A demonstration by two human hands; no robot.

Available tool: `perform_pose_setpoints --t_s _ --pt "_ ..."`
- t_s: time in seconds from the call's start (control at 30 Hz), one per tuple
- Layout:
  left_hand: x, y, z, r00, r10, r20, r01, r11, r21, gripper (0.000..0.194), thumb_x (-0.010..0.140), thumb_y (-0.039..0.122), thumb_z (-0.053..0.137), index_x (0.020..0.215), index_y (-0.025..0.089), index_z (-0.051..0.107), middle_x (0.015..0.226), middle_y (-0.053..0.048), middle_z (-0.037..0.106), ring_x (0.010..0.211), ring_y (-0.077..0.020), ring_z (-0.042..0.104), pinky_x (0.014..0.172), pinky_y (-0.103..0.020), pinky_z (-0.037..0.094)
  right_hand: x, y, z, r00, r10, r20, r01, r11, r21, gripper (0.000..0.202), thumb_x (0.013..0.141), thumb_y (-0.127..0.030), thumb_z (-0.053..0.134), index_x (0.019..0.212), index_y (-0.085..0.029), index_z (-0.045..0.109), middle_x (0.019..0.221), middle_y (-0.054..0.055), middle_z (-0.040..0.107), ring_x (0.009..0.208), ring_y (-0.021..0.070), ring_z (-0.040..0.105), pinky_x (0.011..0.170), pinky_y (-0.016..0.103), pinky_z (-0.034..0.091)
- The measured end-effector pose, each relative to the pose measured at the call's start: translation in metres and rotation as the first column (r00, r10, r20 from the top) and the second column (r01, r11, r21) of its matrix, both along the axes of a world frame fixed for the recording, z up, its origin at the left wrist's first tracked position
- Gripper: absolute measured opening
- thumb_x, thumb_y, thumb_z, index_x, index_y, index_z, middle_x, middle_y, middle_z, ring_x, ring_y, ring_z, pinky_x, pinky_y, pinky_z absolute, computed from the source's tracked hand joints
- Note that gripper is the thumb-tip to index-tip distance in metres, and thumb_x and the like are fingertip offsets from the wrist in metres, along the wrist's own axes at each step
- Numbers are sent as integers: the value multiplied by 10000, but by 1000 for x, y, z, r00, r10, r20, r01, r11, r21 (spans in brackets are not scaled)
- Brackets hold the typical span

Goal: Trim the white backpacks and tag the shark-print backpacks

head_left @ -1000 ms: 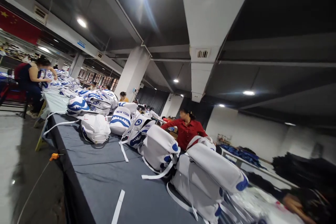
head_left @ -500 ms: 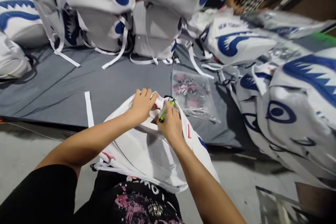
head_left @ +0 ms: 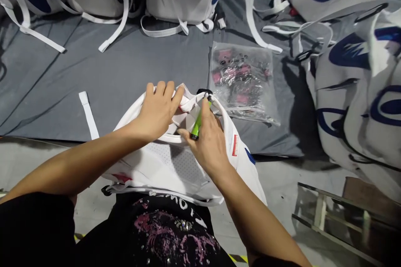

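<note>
A white backpack (head_left: 175, 156) rests against my body and the table edge, its opening upward and its mesh-like panel facing me. My left hand (head_left: 158, 112) is closed over the left side of the opening, fingers curled on the white fabric. My right hand (head_left: 208, 139) is at the right side of the opening, closed on a slim green tool (head_left: 196, 126) with a black end. Its exact kind is hard to make out, as my fingers cover part of it. The tool points up toward a black fitting (head_left: 204, 91) at the rim. A red tag (head_left: 235, 145) shows on the backpack's side.
A clear plastic bag (head_left: 244, 83) of pink and black items lies on the grey-covered table (head_left: 125, 71) just beyond. White backpacks (head_left: 184, 0) stand along the back, and more backpacks (head_left: 354, 83) crowd the right. A low frame (head_left: 319, 212) sits on the floor at right.
The view has tilted down and come closer. Both hands remain at the backpack's opening; the green tool stands steeper, and my right fingers cover more of its upper end.
</note>
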State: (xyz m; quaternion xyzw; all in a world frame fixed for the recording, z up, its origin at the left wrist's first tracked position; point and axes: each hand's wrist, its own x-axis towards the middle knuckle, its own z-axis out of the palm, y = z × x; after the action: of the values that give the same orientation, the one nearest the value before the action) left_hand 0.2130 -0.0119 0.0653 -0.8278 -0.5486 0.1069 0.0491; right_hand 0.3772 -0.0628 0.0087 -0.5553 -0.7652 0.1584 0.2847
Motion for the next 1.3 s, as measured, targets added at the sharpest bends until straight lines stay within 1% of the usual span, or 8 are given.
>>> perform_pose_setpoints --t_s 0.07,0.13,0.27,0.47,0.77,1.0,1.17,1.3 --pt "0 2 1 1000 5 13 -5 999 -32 798 905 369 655 1555 149 246 1502 -210 422 1347 -396 428 1109 -509 312 10 -14 11 992 101 -74 -98 995 34 761 960 -403 551 1605 -169 221 1436 189 569 1292 332 576 1019 513 537" --pt "0 4 2 1000 9 26 -8 998 -61 799 911 380 644 1559 154 235 1511 -210 410 1361 -407 416 1122 -523 298 18 -25 22 975 172 -140 -170 985 32 619 963 -406 554 1519 -166 423 1233 151 702 1064 278 693 886 433 595" --pt "-1 6 5 999 5 37 -1 996 -92 782 918 386 620 1557 143 240 1490 -213 422 1360 -417 409 1113 -533 306 22 -21 35 941 140 -308 -197 967 -163 298 946 -309 552 1158 -163 702 881 51 765 727 166 706 682 293 572" --pt "-5 9 7 998 -6 61 15 989 -147 801 917 437 603 1562 151 223 1488 -209 406 1374 -433 379 1117 -543 293 10 7 32 953 143 -267 -230 915 -330 275 898 -332 608 1077 -177 748 918 48 783 763 172 715 719 289 540" --pt "-13 19 0 981 -9 196 50 977 -206 874 880 544 591 1585 223 184 1499 -149 387 1432 -502 262 1144 -636 201 2 -1 27 965 203 -167 -238 945 -225 312 937 -297 554 1154 -169 738 995 75 789 824 188 733 739 297 552" --pt "-15 19 -3 960 2 280 60 975 -213 864 872 513 600 1584 237 197 1521 -133 350 1439 -525 234 1147 -683 178 7 -7 36 987 160 -33 -163 959 -230 287 934 -301 559 1100 -180 759 809 45 768 634 151 674 604 257 476" --pt "-7 18 -2 973 -90 213 131 974 -186 1010 850 434 661 1618 232 37 1614 -125 223 1515 -457 153 1211 -641 102 15 -11 38 992 118 40 -108 973 -204 287 917 -294 576 1098 -178 767 766 54 762 580 147 652 548 256 433" --pt "3 20 -3 971 -99 218 150 961 -232 1053 860 463 652 1613 283 -62 1652 -102 160 1519 -479 129 1202 -656 104 17 -12 36 994 106 34 -94 962 -256 305 921 -297 563 1124 -184 760 840 69 780 643 168 688 608 278 489"
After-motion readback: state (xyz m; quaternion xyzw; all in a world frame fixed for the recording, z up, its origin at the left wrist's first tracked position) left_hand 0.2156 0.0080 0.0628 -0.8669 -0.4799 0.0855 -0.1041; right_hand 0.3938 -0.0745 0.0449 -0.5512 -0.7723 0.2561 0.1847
